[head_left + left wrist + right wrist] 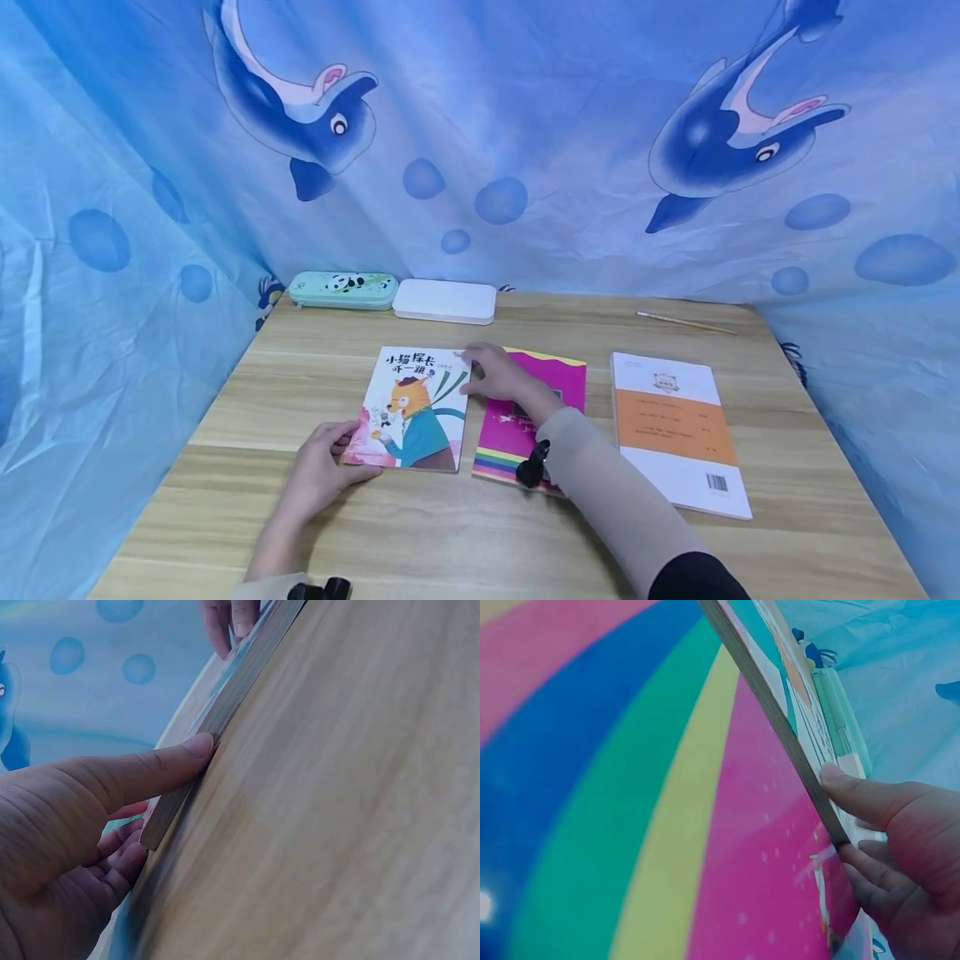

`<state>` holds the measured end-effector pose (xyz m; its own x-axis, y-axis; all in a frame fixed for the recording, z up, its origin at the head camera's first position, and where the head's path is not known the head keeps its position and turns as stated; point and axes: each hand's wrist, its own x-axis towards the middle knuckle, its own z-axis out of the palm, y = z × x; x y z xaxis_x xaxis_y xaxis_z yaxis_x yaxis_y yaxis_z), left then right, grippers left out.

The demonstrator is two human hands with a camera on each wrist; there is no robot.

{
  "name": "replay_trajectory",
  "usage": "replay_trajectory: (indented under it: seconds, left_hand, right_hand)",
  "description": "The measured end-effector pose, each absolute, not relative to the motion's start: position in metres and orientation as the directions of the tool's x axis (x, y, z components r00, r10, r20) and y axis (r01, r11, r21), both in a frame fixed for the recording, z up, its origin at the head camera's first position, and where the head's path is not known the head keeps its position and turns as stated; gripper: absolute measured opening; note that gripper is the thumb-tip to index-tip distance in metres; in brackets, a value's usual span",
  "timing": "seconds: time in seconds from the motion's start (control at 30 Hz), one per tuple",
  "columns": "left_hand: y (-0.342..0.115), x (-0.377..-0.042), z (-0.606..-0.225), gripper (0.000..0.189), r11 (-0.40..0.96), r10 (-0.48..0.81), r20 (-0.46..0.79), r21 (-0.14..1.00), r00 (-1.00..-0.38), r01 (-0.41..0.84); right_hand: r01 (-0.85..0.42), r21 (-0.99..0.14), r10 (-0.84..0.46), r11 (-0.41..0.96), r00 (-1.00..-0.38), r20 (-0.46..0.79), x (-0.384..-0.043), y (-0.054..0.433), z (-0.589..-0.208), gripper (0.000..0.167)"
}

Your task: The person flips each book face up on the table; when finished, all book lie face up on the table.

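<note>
A picture book [416, 421] with an orange cat in a teal coat on its cover lies on the table, left of centre. My left hand [322, 467] holds its lower left corner. In the left wrist view, the thumb [169, 765] presses the book's page edge while the other fingers bend around the corner. My right hand [498, 375] grips the upper right corner, thumb and fingers on either side of it in the right wrist view. Under my right forearm lies a magenta book [562, 375] with rainbow stripes, partly covered by the sleeve.
To the right lies a white book with an orange band [667, 425]. At the back edge are a mint panda pencil case [345, 289] and a white flat box [444, 301]. A pencil [686, 322] lies back right. A blue dolphin curtain [570, 108] surrounds the table [450, 542].
</note>
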<state>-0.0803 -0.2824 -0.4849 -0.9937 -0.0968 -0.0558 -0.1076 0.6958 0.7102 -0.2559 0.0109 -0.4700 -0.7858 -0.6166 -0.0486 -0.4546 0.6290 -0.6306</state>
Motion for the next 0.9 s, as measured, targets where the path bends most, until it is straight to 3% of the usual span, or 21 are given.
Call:
replay_trajectory:
  seconds: [0.3,0.57,0.9]
  left_hand:
    - [-0.26,-0.094,-0.471,0.096,0.756,-0.131,-0.048,0.642,-0.99,-0.131]
    - [-0.233,-0.107,-0.47,0.091,0.772,-0.055,-0.011,0.633,-0.998,-0.05]
    - [-0.204,-0.108,-0.467,0.09,0.733,0.135,0.048,0.668,-0.99,0.132]
  right_hand:
    - [-0.519,-0.674,-0.618,0.526,-0.778,0.116,-0.248,0.043,-0.461,0.058]
    - [-0.433,-0.657,-0.528,0.617,-0.847,0.063,-0.238,0.084,-0.452,0.063]
    - [-0.336,-0.711,-0.43,0.618,-0.901,0.052,-0.226,0.143,-0.456,0.062]
